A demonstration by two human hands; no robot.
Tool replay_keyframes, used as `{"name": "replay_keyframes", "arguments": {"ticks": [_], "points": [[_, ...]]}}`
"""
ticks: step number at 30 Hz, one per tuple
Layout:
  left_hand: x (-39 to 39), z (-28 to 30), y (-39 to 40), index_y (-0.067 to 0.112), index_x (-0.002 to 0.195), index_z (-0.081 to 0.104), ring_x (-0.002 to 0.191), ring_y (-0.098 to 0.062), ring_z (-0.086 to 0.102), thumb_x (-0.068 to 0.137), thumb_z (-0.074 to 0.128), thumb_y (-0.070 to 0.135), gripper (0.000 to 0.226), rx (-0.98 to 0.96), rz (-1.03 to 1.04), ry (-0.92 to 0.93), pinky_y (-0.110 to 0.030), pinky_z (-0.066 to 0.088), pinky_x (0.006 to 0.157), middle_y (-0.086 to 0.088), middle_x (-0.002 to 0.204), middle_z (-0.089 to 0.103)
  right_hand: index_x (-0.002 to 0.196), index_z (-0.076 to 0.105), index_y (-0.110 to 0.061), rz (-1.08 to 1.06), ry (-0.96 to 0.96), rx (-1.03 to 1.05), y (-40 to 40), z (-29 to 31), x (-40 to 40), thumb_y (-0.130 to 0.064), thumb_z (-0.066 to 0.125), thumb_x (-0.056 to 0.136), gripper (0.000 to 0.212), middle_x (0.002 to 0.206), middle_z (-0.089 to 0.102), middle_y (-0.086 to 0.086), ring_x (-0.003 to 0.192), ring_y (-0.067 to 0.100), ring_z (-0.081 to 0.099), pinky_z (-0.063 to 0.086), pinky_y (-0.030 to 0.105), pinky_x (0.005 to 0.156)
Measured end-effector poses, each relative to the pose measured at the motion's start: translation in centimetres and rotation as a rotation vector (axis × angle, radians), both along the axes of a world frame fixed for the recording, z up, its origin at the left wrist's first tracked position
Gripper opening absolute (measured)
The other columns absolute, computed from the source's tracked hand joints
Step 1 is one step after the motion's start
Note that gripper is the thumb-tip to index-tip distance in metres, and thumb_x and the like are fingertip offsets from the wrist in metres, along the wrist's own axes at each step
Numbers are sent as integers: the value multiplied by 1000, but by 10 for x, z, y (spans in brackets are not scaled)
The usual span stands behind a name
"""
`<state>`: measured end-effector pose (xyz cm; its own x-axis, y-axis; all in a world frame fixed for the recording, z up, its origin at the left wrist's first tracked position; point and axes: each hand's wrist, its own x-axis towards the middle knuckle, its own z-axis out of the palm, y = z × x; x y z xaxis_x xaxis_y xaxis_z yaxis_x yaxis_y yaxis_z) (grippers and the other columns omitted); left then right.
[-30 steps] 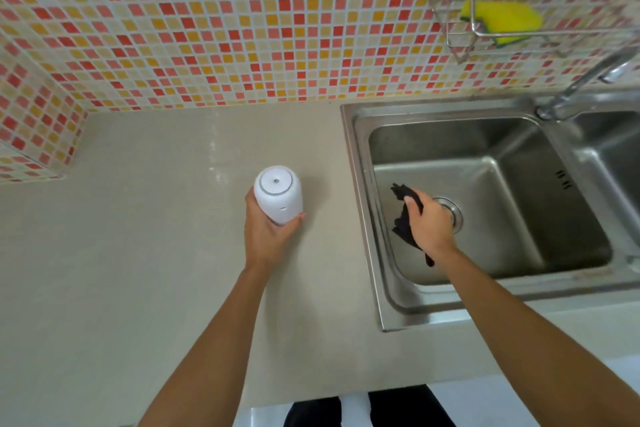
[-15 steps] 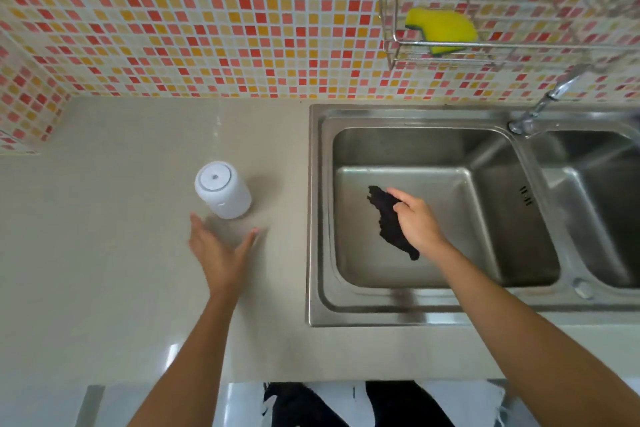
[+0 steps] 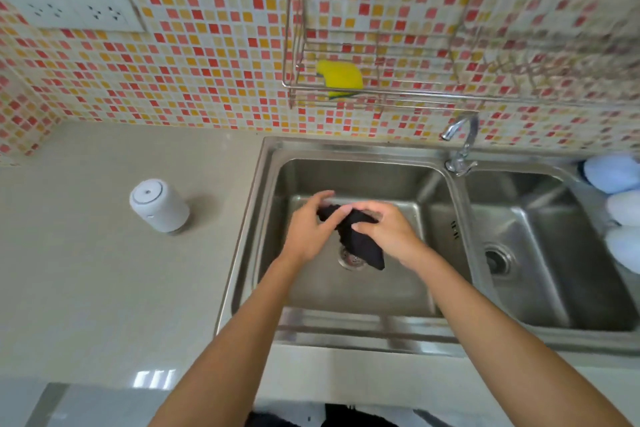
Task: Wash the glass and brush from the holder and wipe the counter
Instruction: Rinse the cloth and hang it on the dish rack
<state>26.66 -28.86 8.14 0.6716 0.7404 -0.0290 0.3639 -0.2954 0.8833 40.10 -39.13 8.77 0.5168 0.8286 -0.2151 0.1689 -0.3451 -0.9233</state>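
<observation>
Over the left basin of the steel sink (image 3: 249,218), both hands grip a black cloth (image 3: 360,239). My left hand (image 3: 308,229) pinches its upper left end and my right hand (image 3: 388,229) closes on its middle, with a corner hanging down over the drain (image 3: 349,258). A white cylindrical holder (image 3: 159,206) stands alone on the beige counter (image 3: 104,270), left of the sink. I see no glass or brush.
A wire rack (image 3: 381,94) on the tiled wall holds a yellow sponge (image 3: 341,78). The faucet (image 3: 460,139) stands between the two basins. Pale blue rounded objects (image 3: 620,198) lie at the right edge. Wall sockets (image 3: 76,12) are at upper left.
My left hand let go of the white holder, left it on the counter and moved into the sink to grip the cloth together with my right hand.
</observation>
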Motion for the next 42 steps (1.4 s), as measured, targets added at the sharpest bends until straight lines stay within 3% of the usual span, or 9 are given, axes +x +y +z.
{"name": "replay_keyframes", "arguments": {"ticks": [4, 9, 13, 16, 21, 26, 32, 37, 42], "points": [[28, 40, -8, 18, 94, 72, 76, -4, 66, 88, 68, 36, 19, 97, -122, -46, -22, 52, 70, 7, 82, 72, 96, 73, -33, -12, 132, 118, -22, 37, 30, 4, 62, 75, 44, 111, 71, -4, 108, 10, 64, 49, 25, 94], [54, 81, -13, 20, 93, 72, 83, -5, 64, 90, 65, 33, 15, 259, -229, -18, -23, 48, 76, 10, 86, 71, 112, 68, -11, -11, 417, 51, -34, 66, 70, -11, 57, 94, 21, 111, 69, 8, 113, 21, 60, 47, 29, 93], [67, 112, -8, 17, 103, 71, 88, -1, 56, 95, 58, 25, 16, 365, -300, -40, -5, 38, 77, 14, 92, 64, 109, 70, -9, 206, 231, -99, -46, 98, 93, -30, 66, 91, 28, 110, 72, 13, 108, 24, 66, 48, 38, 98], [75, 134, -2, 18, 111, 69, 94, 2, 54, 96, 57, 21, 19, 404, -326, -90, 0, 34, 82, 16, 99, 63, 108, 68, -9, 126, 145, 35, -43, 128, 106, -16, 72, 86, 23, 108, 73, 10, 105, 24, 68, 50, 41, 100], [91, 173, 20, 22, 111, 68, 89, 8, 58, 96, 57, 28, 20, 348, -379, -47, -8, 43, 78, 18, 100, 64, 101, 69, -21, 79, 1, 164, -28, 170, 131, -21, 81, 75, 29, 107, 72, 2, 104, 21, 68, 52, 45, 98], [116, 205, 43, 20, 106, 71, 86, -5, 64, 99, 51, 22, 21, 303, -374, -71, -17, 50, 72, 8, 96, 71, 97, 70, -29, 17, -62, 228, -4, 194, 159, -25, 83, 73, 28, 114, 69, -6, 113, 15, 62, 47, 45, 104], [156, 219, 79, 20, 91, 73, 69, 2, 61, 99, 53, 28, 23, 301, -308, -77, -11, 41, 60, 11, 78, 67, 103, 70, -28, -120, -74, 290, 31, 199, 181, -27, 78, 81, 23, 116, 68, -7, 111, 14, 63, 53, 35, 94], [184, 216, 107, 23, 84, 70, 62, -3, 56, 100, 50, 26, 25, 312, -330, 24, -15, 37, 58, 16, 65, 61, 118, 67, -19, -160, -161, 217, 61, 195, 201, -26, 72, 87, 32, 118, 62, -6, 111, 13, 57, 46, 30, 96], [217, 199, 130, 5, 101, 71, 97, -28, 61, 100, 51, 23, 27, 228, -256, 188, -29, 44, 80, -14, 107, 69, 127, 63, -15, -170, -274, 107, 88, 180, 216, -24, 67, 91, 37, 134, 59, 0, 126, 17, 52, 36, 23, 97]]}}
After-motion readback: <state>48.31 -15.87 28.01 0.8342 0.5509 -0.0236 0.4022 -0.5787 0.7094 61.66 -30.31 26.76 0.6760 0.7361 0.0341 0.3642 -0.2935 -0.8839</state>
